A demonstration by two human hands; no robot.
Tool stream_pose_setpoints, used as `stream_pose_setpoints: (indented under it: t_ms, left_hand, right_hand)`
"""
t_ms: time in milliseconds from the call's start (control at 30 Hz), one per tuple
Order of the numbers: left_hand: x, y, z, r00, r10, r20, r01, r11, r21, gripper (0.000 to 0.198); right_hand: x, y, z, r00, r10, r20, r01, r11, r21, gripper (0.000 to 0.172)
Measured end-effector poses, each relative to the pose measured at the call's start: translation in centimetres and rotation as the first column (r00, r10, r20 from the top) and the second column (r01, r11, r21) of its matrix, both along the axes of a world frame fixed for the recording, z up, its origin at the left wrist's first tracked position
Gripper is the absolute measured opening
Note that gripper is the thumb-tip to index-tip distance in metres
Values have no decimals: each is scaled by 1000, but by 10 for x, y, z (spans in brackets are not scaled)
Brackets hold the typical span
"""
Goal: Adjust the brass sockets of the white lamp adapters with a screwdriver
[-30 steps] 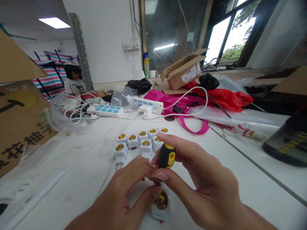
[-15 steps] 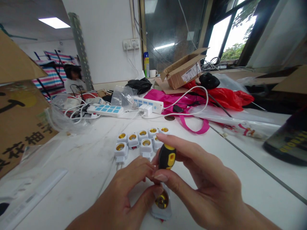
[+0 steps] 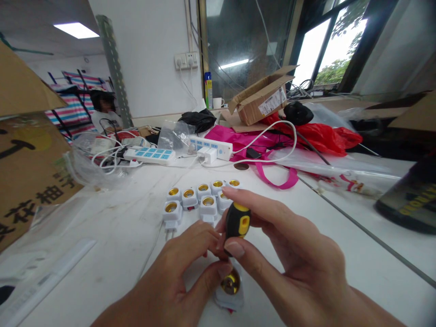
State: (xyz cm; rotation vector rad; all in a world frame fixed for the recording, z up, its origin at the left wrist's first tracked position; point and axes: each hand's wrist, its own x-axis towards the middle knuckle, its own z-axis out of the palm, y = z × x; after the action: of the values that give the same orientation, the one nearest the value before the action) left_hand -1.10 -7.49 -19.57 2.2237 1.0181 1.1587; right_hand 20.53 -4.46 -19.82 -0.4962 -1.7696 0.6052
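Note:
Between the fingers of my right hand [image 3: 289, 254] is the black and yellow handle of a screwdriver [image 3: 238, 222], held upright. Its tip is hidden behind fingers. Below it, a white lamp socket [image 3: 230, 295] with a gold threaded inside lies on the table. My left hand [image 3: 184, 268] pinches at the far edge of this socket, its fingertips close to the screwdriver's lower end. Beyond my hands stand several more white sockets [image 3: 171, 211] with gold insides, some with plug pins.
A white power strip [image 3: 150, 156] and another [image 3: 218, 150] lie at the back among cables. A cardboard box [image 3: 34, 181] is at left, a dark container [image 3: 408, 204] at right. A pink bag [image 3: 279, 181] and red bag [image 3: 327, 138] lie behind. A person [image 3: 105, 113] sits far left.
My right thumb and fingers have shifted slightly on the screwdriver handle. My left hand has stayed almost in place.

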Motion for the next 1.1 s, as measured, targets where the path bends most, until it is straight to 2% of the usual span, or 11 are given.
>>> stream_pose_setpoints:
  t_ms: [100, 233, 300, 467, 600, 767, 933, 1100]
  left_hand:
    - [-1, -2, -1, 1000, 12, -7, -12, 1000, 4, 6]
    - [-2, 0, -1, 1000, 1, -16, -1, 1000, 16, 4]
    - [-1, 1, -1, 1000, -8, -16, 8, 1000, 20, 6]
    - [1, 0, 1, 1000, -12, -5, 12, 1000, 8, 10]
    - [2, 0, 4, 1000, -10, 0, 10, 999, 52, 8]
    - [2, -1, 4, 999, 16, -31, -14, 999, 48, 9]
    - [1, -1, 0, 1000, -24, -16, 24, 998, 51, 9]
    - [-4, 1, -3, 998, -51, -34, 51, 999, 18, 7]
  right_hand:
    - [2, -4, -2, 998, -49, 28, 49, 999, -9, 67]
    - [2, 4, -1, 998, 70, 6, -70, 996, 63, 73]
    - [1, 9, 1, 996, 90, -12, -89, 993, 81, 75]
    - [2, 7, 5, 998, 51, 30, -54, 993, 105, 77]
    - [7, -1, 7, 994, 43, 99, -51, 995, 86, 75]
    - [2, 7, 4, 995, 103, 6, -103, 987, 121, 74]
    - [-4, 13, 7, 990, 139, -30, -132, 978, 159, 76]
    - [-2, 8, 11, 992, 125, -34, -122, 989, 87, 62]
